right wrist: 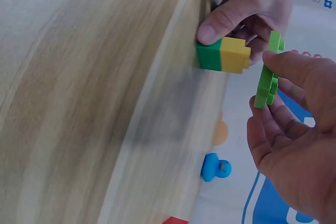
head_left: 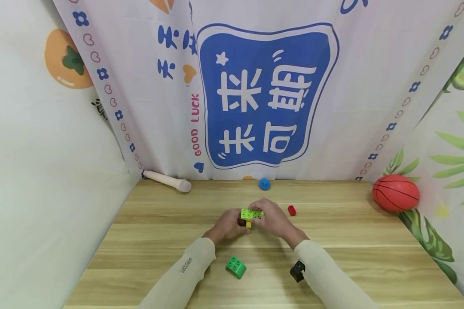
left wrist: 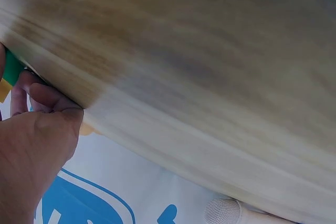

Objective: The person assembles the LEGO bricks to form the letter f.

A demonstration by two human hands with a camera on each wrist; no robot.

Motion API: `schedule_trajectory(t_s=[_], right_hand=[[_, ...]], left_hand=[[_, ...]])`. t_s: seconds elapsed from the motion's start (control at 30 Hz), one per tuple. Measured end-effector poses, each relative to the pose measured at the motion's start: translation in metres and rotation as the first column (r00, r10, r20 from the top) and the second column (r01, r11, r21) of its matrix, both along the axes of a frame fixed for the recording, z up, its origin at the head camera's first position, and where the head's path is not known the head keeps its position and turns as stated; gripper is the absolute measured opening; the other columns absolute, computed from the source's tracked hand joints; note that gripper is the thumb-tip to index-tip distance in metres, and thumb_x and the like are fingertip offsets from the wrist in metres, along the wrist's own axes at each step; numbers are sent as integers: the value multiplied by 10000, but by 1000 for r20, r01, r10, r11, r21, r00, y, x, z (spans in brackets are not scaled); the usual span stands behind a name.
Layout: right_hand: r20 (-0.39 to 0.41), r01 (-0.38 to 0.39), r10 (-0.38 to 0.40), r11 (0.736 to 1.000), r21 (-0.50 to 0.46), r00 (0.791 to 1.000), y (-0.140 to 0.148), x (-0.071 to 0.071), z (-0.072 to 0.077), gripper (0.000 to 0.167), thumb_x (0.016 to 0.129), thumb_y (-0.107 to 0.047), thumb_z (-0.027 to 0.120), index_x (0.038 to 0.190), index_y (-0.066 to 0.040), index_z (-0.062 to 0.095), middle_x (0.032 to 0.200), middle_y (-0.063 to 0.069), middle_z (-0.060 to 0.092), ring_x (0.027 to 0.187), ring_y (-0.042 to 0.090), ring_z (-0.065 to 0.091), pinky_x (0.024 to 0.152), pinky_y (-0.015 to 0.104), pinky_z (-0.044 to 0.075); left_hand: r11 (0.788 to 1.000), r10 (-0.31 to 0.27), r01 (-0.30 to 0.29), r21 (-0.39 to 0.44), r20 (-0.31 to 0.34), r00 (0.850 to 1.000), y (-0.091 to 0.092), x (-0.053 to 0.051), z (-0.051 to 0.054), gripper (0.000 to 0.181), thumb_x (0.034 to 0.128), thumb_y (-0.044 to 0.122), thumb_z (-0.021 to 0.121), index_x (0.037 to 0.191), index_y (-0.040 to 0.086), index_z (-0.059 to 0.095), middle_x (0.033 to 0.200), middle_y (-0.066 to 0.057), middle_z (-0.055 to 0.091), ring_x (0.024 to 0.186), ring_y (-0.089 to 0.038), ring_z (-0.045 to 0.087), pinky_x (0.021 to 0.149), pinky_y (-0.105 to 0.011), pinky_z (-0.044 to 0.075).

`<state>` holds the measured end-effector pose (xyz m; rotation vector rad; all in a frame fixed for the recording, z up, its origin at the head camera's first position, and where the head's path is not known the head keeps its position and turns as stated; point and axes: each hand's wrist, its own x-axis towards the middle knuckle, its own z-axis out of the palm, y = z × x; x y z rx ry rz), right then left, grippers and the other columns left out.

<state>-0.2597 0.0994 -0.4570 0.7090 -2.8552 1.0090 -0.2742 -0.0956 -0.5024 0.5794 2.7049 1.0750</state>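
My left hand [head_left: 229, 225] grips a small stack in which a green brick [right wrist: 209, 56] is joined to a yellow brick [right wrist: 234, 55]; the thumb lies on the green one. A thin lime-green building plate [right wrist: 266, 74] is pinched between the thumb and fingers of my right hand [right wrist: 299, 114]. In the right wrist view the plate stands close to the yellow brick's studs, with a narrow gap between them. From the head, the plate covers part of the stack. The left wrist view shows only a bit of the green and yellow bricks at its left edge.
Nearer on the wooden table [head_left: 158, 262] lies a green brick [head_left: 236, 267] with a curved side. A small red brick [head_left: 291, 210] sits right of the hands. Along the back are a white microphone [head_left: 168, 180], a blue toy duck [right wrist: 214, 167] and a red basketball [head_left: 396, 192].
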Motion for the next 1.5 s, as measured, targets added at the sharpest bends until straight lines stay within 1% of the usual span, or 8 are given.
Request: schedule_trajectory(t_s=[0.07,0.13,0.23,0.37,0.7,0.93,1.27,1.5], right_hand=[[1,-17,17,1000,7,1000,0,-2,-2,287,906,-47,847,1182,-90,780,1148,62,733,1051,209,676,964,460,585],[0,-32,32,999,20,999,0,-4,-4,289,907,-51,846,1186,-95,786,1139,57,740,1050,203,673,967,458,581],[-10,-48,48,998,42,999,0,-5,-7,301,898,-48,851,1190,-92,796,1129,56,752,1045,191,668,962,459,578],[7,-48,48,997,54,999,1,-5,-8,305,891,-48,856,1187,-99,803,1111,49,746,1030,177,655,955,452,574],[35,-33,31,999,38,999,2,-5,-7,297,885,-46,860,1172,-110,819,1107,44,750,1030,179,661,951,447,578],[80,-17,13,999,49,997,3,-4,-6,310,871,-35,872,1168,-109,827,1103,48,754,1004,174,663,937,431,585],[40,-41,39,997,70,998,2,-5,-5,287,855,-28,886,1129,-89,829,1065,44,754,968,160,647,907,430,588],[26,-49,47,994,95,999,2,-6,-4,280,852,-38,892,1121,-89,829,1050,41,750,945,145,631,883,407,580]], left_hand=[[1000,5,-5,-2,0,1000,0,1,0,417,908,171,885,1268,62,705,1162,-70,746,1065,-189,682,1006,-429,572],[1000,10,-10,-10,-5,1000,0,1,-1,425,908,177,885,1269,55,699,1192,-79,748,1110,-205,696,1046,-447,569],[1000,14,-14,-14,-6,1000,1,1,-2,380,906,169,885,1221,60,702,1148,-72,744,1065,-197,690,1011,-435,577],[1000,20,-20,-20,-8,1000,1,1,-2,324,896,163,893,1146,77,703,1074,-39,726,974,-149,646,938,-398,573],[1000,18,-18,-18,-17,1000,0,0,-1,323,888,152,898,1133,71,704,1057,-36,724,949,-137,636,906,-380,571],[1000,12,-12,-10,7,1000,2,1,0,310,876,140,907,1099,71,703,1008,-29,708,899,-130,610,839,-323,548],[1000,16,-16,-19,-16,1000,1,3,2,319,878,156,908,1113,72,709,1036,-31,720,920,-127,617,866,-336,549],[1000,12,-12,-7,-32,999,1,4,0,301,881,156,905,1083,71,699,1015,-34,713,900,-125,606,834,-313,537]])
